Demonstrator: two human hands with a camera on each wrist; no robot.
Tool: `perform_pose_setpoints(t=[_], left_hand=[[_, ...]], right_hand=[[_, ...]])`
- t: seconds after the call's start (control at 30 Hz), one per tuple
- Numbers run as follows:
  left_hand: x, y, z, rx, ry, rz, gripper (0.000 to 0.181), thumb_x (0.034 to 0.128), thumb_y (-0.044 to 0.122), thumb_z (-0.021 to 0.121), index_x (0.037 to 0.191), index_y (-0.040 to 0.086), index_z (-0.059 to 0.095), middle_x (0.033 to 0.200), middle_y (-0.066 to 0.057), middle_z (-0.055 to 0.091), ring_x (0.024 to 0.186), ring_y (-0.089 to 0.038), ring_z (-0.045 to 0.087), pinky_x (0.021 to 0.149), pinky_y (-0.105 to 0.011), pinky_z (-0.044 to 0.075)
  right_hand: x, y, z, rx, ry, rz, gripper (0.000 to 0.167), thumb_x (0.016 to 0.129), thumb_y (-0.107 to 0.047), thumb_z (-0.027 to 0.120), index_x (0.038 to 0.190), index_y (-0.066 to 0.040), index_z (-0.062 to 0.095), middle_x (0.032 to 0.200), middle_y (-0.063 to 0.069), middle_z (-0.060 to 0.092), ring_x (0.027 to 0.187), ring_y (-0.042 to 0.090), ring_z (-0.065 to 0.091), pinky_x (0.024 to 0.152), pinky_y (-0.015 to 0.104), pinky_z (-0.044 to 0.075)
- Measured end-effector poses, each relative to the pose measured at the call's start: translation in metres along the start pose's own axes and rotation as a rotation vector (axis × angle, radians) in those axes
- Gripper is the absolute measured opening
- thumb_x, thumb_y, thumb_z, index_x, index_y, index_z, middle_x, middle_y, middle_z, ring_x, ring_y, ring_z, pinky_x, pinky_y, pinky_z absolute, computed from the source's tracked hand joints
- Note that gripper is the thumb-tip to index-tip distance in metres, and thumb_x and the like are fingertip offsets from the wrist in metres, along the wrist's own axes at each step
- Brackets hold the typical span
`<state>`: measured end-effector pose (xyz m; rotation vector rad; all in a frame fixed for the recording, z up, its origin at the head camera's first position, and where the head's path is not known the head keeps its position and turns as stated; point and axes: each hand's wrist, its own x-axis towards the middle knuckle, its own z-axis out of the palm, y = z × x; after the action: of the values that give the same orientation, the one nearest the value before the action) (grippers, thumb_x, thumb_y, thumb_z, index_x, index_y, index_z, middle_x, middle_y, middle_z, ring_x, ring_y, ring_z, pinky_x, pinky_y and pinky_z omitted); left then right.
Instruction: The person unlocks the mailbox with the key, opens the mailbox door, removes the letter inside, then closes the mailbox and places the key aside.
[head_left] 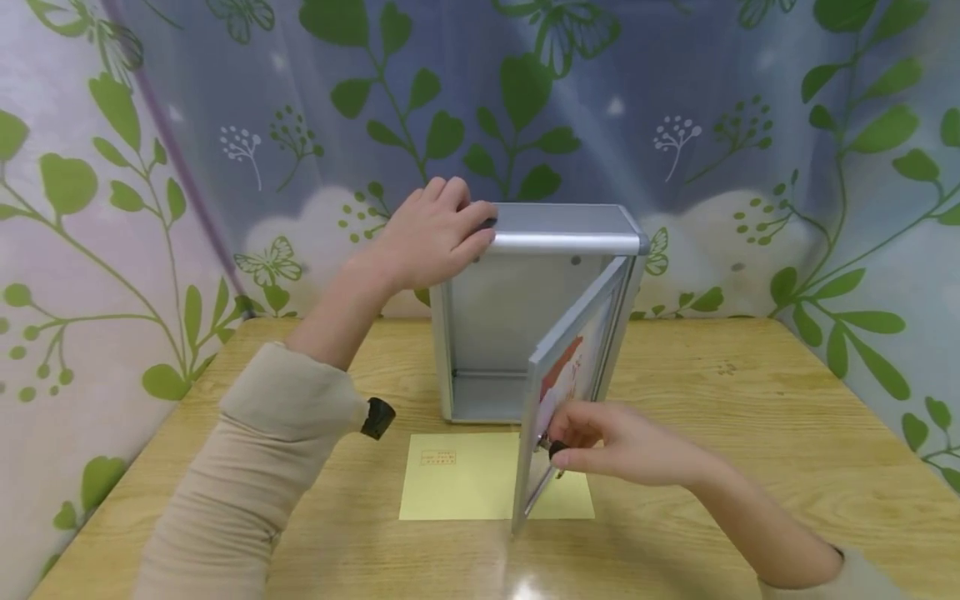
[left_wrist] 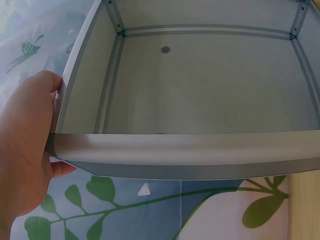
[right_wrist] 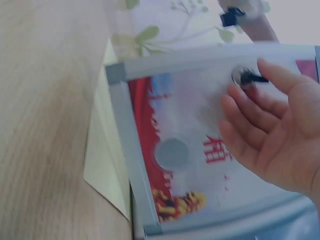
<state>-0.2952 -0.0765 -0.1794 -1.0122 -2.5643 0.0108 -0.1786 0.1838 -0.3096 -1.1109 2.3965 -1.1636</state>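
At far middle of wooden table (head_left: 712, 383): upright aluminium-framed box (head_left: 562, 223), gripped at top left corner by bent fingers of left hand (head_left: 435, 229); at its right side, printed door (head_left: 573, 350) swung out toward near side; at door's round lock (right_wrist: 239, 76), black-headed key (head_left: 557, 449), pinched between thumb and finger of right hand (head_left: 622, 442); just near of box, partly hidden by door, yellow sheet (head_left: 465, 496) with red stamp (head_left: 438, 457), lying flat; beyond, leaf-patterned curtain (head_left: 465, 83).

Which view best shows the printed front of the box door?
Right wrist: the door faces the camera, red print and lock visible, though the right hand covers part. Head shows the front steeply slanted; left wrist shows the box but no door.
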Motion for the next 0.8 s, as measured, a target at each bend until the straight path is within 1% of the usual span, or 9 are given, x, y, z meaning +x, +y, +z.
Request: perform_pose_setpoints(t=[0.07, 0.13, 0.27, 0.37, 0.5, 0.6, 0.67, 0.73, 0.8], left_hand=[[0.0, 0.0, -0.001, -0.004, 0.004, 0.0, 0.043, 0.1, 0.035, 0.026, 0.131, 0.015, 0.049, 0.106, -0.009, 0.041, 0.09, -0.026, 0.034, 0.075, -0.034, 0.032], [0.0, -0.001, -0.002, -0.007, 0.008, 0.001, 0.043, 0.0998, 0.035, 0.026, 0.131, 0.015, 0.049, 0.106, -0.01, 0.041, 0.09, -0.026, 0.034, 0.075, -0.034, 0.032], [0.001, -0.001, -0.003, -0.003, 0.016, 0.01, 0.043, 0.0998, 0.034, 0.028, 0.131, 0.014, 0.049, 0.105, -0.01, 0.042, 0.089, -0.026, 0.035, 0.074, -0.034, 0.032], [0.002, -0.001, -0.003, 0.002, 0.017, 0.019, 0.043, 0.0999, 0.035, 0.029, 0.131, 0.013, 0.049, 0.105, -0.01, 0.042, 0.088, -0.026, 0.035, 0.073, -0.034, 0.032], [0.002, -0.001, -0.003, 0.004, 0.004, 0.021, 0.043, 0.0998, 0.035, 0.029, 0.132, 0.013, 0.048, 0.105, -0.01, 0.041, 0.088, -0.026, 0.034, 0.074, -0.034, 0.032], [0.002, -0.001, -0.003, 0.004, -0.007, 0.02, 0.043, 0.0997, 0.036, 0.03, 0.132, 0.013, 0.048, 0.105, -0.01, 0.041, 0.088, -0.026, 0.034, 0.074, -0.033, 0.031], [0.002, 0.0, -0.004, 0.002, -0.009, 0.022, 0.043, 0.0997, 0.036, 0.03, 0.132, 0.013, 0.048, 0.104, -0.01, 0.04, 0.087, -0.025, 0.033, 0.073, -0.033, 0.03], [0.002, 0.0, -0.004, 0.002, -0.01, 0.023, 0.043, 0.0996, 0.035, 0.03, 0.131, 0.013, 0.049, 0.102, -0.01, 0.04, 0.087, -0.025, 0.033, 0.071, -0.033, 0.03], [0.001, 0.0, -0.004, -0.001, -0.012, 0.022, 0.042, 0.0995, 0.035, 0.031, 0.13, 0.012, 0.049, 0.101, -0.009, 0.04, 0.086, -0.025, 0.033, 0.07, -0.033, 0.03]], right_hand=[[0.005, -0.004, 0.007, -0.037, 0.084, 0.024, 0.016, 0.089, -0.025, 0.064, 0.096, -0.014, 0.055, 0.087, -0.005, 0.06, 0.081, 0.011, 0.059, 0.07, 0.029, 0.05], [0.009, -0.007, 0.013, -0.105, 0.159, -0.014, 0.018, 0.087, -0.024, 0.066, 0.095, -0.013, 0.054, 0.086, -0.005, 0.06, 0.077, 0.009, 0.058, 0.068, 0.028, 0.05], [0.018, -0.008, 0.021, -0.315, 0.271, -0.202, 0.017, 0.084, -0.015, 0.069, 0.094, -0.01, 0.056, 0.085, -0.006, 0.061, 0.072, 0.004, 0.056, 0.062, 0.024, 0.05], [0.024, -0.005, 0.022, -0.409, 0.31, -0.314, 0.018, 0.081, -0.012, 0.071, 0.094, -0.009, 0.059, 0.085, -0.005, 0.062, 0.071, 0.002, 0.057, 0.061, 0.022, 0.049], [0.03, -0.002, 0.021, -0.479, 0.322, -0.386, 0.018, 0.08, -0.014, 0.072, 0.094, -0.008, 0.061, 0.085, -0.004, 0.064, 0.071, 0.003, 0.058, 0.062, 0.019, 0.048], [0.033, -0.001, 0.022, -0.552, 0.335, -0.454, 0.018, 0.083, -0.018, 0.07, 0.094, -0.007, 0.061, 0.085, -0.003, 0.064, 0.071, 0.003, 0.059, 0.063, 0.016, 0.047], [0.036, 0.001, 0.023, -0.625, 0.364, -0.533, 0.016, 0.088, -0.022, 0.065, 0.093, -0.007, 0.061, 0.084, -0.002, 0.064, 0.068, 0.004, 0.059, 0.061, 0.016, 0.047], [0.039, 0.001, 0.024, -0.709, 0.406, -0.626, 0.018, 0.092, -0.024, 0.059, 0.092, -0.006, 0.061, 0.083, -0.001, 0.063, 0.066, 0.006, 0.059, 0.059, 0.017, 0.047], [0.042, 0.002, 0.026, -0.775, 0.45, -0.703, 0.02, 0.094, -0.024, 0.054, 0.09, -0.005, 0.061, 0.083, -0.001, 0.063, 0.065, 0.008, 0.058, 0.058, 0.019, 0.047]])
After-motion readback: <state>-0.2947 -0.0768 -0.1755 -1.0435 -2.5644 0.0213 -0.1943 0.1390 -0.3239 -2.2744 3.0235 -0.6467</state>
